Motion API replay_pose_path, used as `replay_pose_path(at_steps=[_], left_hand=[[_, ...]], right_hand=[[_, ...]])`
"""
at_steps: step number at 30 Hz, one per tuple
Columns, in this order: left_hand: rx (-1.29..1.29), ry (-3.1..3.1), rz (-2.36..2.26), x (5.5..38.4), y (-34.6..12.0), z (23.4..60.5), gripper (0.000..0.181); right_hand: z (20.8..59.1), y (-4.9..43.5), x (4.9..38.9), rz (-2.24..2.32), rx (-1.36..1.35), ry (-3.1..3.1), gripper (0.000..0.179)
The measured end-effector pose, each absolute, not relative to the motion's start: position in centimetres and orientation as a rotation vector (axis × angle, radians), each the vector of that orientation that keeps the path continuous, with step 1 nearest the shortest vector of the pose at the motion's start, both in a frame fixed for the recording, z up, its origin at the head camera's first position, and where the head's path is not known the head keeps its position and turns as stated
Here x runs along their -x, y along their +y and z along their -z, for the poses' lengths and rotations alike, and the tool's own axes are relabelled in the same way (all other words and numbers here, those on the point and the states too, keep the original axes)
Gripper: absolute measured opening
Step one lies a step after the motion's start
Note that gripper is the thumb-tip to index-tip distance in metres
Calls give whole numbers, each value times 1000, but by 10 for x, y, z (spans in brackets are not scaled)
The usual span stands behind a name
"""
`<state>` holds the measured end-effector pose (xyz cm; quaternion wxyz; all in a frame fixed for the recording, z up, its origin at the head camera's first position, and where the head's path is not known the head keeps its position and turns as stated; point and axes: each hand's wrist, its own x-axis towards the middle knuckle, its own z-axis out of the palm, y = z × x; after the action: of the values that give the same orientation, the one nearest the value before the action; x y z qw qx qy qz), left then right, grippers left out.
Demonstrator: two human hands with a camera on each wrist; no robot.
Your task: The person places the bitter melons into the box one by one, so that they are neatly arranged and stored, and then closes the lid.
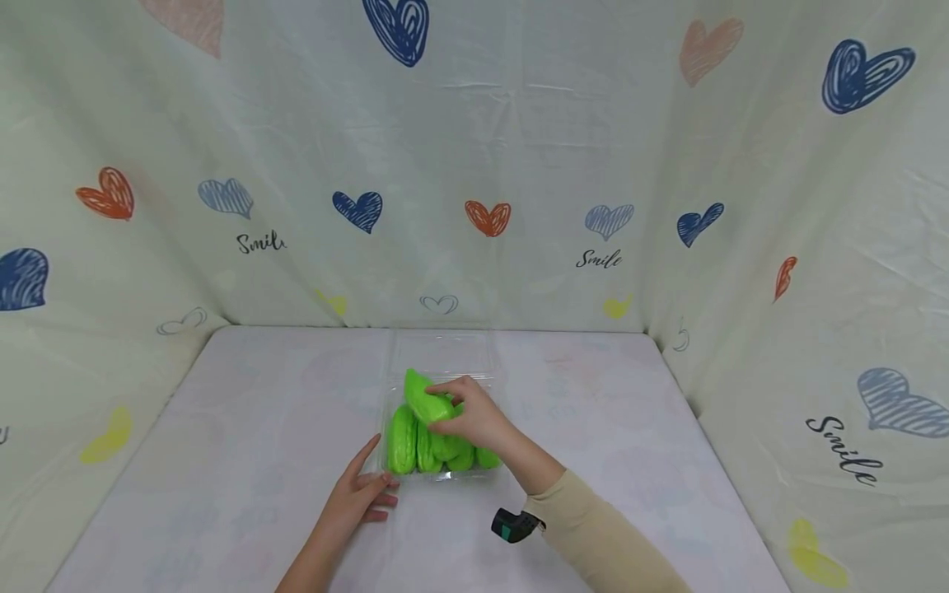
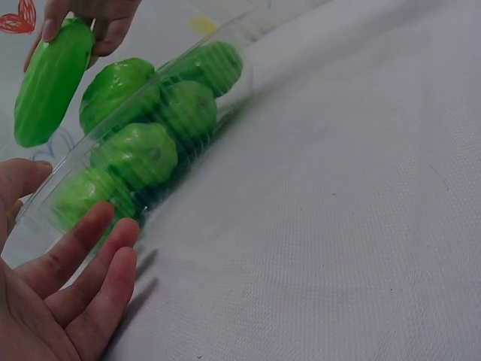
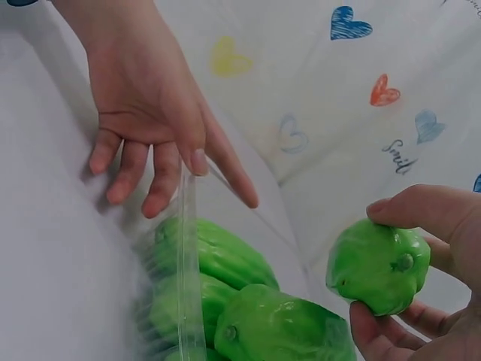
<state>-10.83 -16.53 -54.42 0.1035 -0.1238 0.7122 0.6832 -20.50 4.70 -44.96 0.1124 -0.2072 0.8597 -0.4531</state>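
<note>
In the head view my right hand (image 1: 478, 418) grips a glossy green ribbed fruit (image 1: 423, 398) between thumb and fingers, above a clear plastic box. The right wrist view shows the held fruit (image 3: 379, 267) with its stubby stem end turned to the camera. Several more green fruits (image 2: 139, 154) lie in the box, some seen through its ridged wall. My left hand (image 1: 354, 496) is at the box's near left corner, fingers spread and relaxed. In the left wrist view its fingertips (image 2: 124, 233) are right at the box wall.
The box's clear lid (image 1: 443, 352) is folded back on the far side. A white cloth covers the table (image 1: 245, 428), and a curtain with printed hearts (image 1: 488, 218) hangs behind and on both sides. A small black device (image 1: 513, 525) is at my right sleeve.
</note>
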Motion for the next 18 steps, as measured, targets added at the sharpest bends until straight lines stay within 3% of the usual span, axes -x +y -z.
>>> replay_pose_path(at_steps=[18], left_hand=[[347,2100,-2020,109,-167,546,72]], right_hand=[[449,32,204,1122,630,2555,53]])
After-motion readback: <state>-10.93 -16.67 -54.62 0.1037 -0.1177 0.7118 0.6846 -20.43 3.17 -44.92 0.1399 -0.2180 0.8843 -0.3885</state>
